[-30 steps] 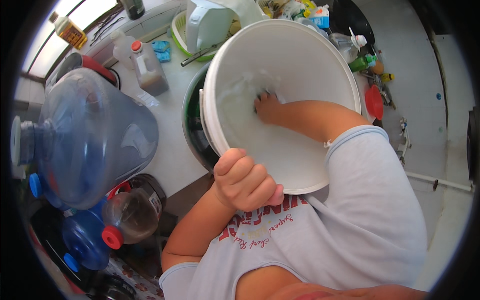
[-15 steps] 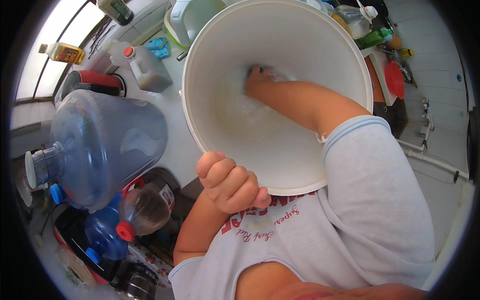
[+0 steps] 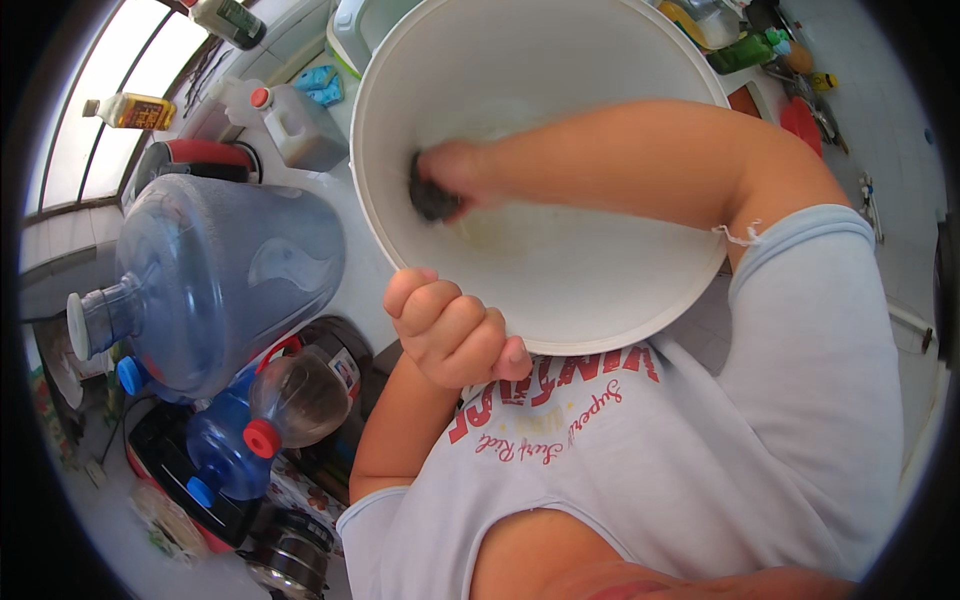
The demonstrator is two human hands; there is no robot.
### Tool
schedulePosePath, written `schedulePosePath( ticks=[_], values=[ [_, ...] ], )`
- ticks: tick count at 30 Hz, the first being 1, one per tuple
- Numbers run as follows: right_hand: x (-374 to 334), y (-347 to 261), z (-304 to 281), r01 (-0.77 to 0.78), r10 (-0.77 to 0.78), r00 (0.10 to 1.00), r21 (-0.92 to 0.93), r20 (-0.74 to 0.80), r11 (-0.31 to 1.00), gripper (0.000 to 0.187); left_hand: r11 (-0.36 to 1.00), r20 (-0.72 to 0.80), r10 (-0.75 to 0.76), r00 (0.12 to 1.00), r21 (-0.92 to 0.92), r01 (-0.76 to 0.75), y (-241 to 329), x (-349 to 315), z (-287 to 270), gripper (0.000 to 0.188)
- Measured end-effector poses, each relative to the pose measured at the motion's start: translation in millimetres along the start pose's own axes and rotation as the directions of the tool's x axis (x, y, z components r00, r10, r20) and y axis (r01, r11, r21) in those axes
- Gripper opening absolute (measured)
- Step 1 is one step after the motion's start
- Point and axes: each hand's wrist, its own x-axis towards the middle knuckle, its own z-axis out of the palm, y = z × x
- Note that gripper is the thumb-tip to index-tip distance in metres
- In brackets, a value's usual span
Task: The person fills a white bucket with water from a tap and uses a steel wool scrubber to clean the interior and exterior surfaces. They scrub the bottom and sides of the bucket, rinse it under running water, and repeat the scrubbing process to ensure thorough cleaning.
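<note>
Apparently gripping the near-left rim of a white bucket (image 3: 600,300), beyond the shirt (image 3: 620,470), with curled fingers of the left hand (image 3: 445,330); inside it, clasping a dark, blurred pad (image 3: 430,198) in the right hand (image 3: 455,172). Expect a stiff bucket, slippery when wet, best held by that rim. Left of the bucket, worktop (image 3: 360,265), blue bottle (image 3: 230,280); farther left, window (image 3: 165,60).

The bucket (image 3: 590,285) is white, the shirt (image 3: 670,470) pale grey (red-lettered).

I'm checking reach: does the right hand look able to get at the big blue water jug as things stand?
Probably not: the right hand is inside the white bucket, holding a dark pad, and the bucket's wall stands between it and the water jug.
</note>
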Motion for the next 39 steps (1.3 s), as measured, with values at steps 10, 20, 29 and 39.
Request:
schedulePosePath(
  ticks=[10, 20, 29, 39],
  values=[
    [-108, 24, -59, 0.514, 0.506, 0.806, -0.786, 0.307, -0.343, 0.052, 1.000, -0.026, 0.026, 0.999, -0.008, -0.026, 2, 9, 3, 0.030],
    [-196, 19, -117, 0.473, -0.611, 0.775, -0.791, 0.164, 0.388, 0.074, 0.965, 0.381, -0.257, 0.888, 0.046, 0.259, 25, 67, -21, 0.013],
    [-218, 14, -115, 0.761, -0.827, 0.526, -0.543, 0.196, 0.356, 0.077, 0.159, 0.673, -0.692, 0.260, -0.210, 0.965, 16, 125, 44, 0.064],
    [-215, 43, -206, 0.637, -0.913, 0.067, -0.722, 0.401, -0.270, 0.031, 0.629, 0.456, -0.776, 0.436, 0.501, 0.595, -2, 116, 39, 0.062]
  ],
)
